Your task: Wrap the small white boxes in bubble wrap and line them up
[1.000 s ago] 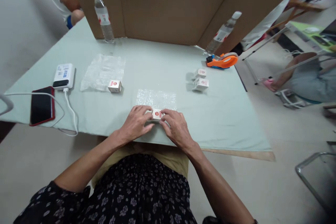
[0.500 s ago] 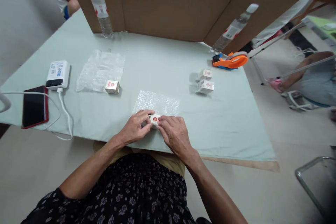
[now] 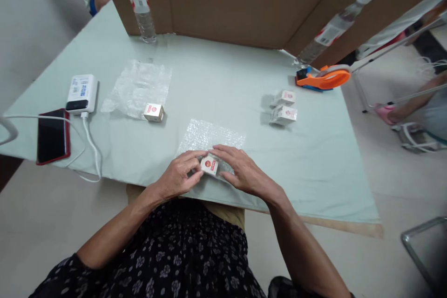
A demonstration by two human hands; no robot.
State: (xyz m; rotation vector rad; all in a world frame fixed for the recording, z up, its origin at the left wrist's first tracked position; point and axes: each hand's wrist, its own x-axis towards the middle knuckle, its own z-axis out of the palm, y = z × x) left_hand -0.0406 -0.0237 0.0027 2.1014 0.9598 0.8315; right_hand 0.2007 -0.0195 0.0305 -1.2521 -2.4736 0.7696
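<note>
A small white box with a red mark (image 3: pixel 210 165) sits at the near edge of a sheet of bubble wrap (image 3: pixel 213 135), close to the table's front edge. My left hand (image 3: pixel 179 176) pinches the box's left side with curled fingers. My right hand (image 3: pixel 244 172) grips its right side, fingers reaching over the box and the wrap. A second small box (image 3: pixel 154 112) lies further left on the corner of another clear plastic sheet (image 3: pixel 138 86).
Two wrapped boxes (image 3: pixel 284 106) lie at the right, with an orange tape dispenser (image 3: pixel 323 77) behind them. Two water bottles (image 3: pixel 141 2) (image 3: pixel 331 28) stand by a cardboard wall. A power bank (image 3: pixel 81 93) and phone (image 3: pixel 52 135) lie at the left. Other people sit at the far left and right.
Both hands stayed on the box and turned it slightly; the right hand's fingers spread further over the bubble wrap. The camera view shifted a little.
</note>
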